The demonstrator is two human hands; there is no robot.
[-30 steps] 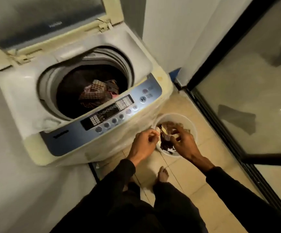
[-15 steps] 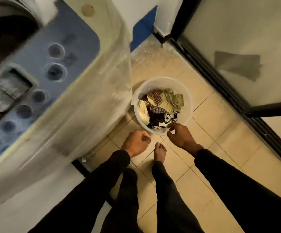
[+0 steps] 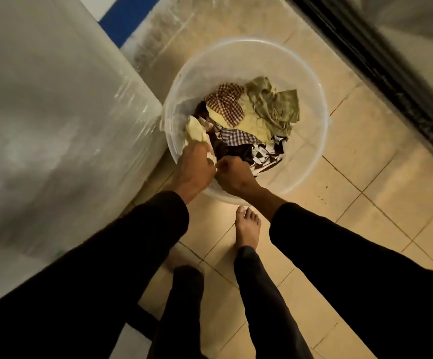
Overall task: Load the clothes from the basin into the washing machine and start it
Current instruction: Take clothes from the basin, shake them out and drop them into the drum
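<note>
A translucent white basin (image 3: 311,125) stands on the tiled floor beside the washing machine (image 3: 54,125), of which only the plastic-wrapped front side shows. The basin holds several crumpled clothes: a brown checked cloth (image 3: 227,102), an olive cloth (image 3: 275,107), a blue checked cloth (image 3: 238,137) and a dark patterned cloth (image 3: 264,156). My left hand (image 3: 193,169) grips a pale yellow cloth (image 3: 196,130) at the basin's near left. My right hand (image 3: 232,173) is curled round the dark cloth at the near edge. The drum is out of view.
A dark sliding-door track (image 3: 381,73) runs along the right. My bare right foot (image 3: 247,226) stands just in front of the basin. A blue strip (image 3: 124,19) marks the wall base behind the machine. Bare beige tiles (image 3: 365,203) lie to the right of the basin.
The view dropped from the machine's top to the basin. Both hands moved from in front of the basin into it and closed on clothes.
</note>
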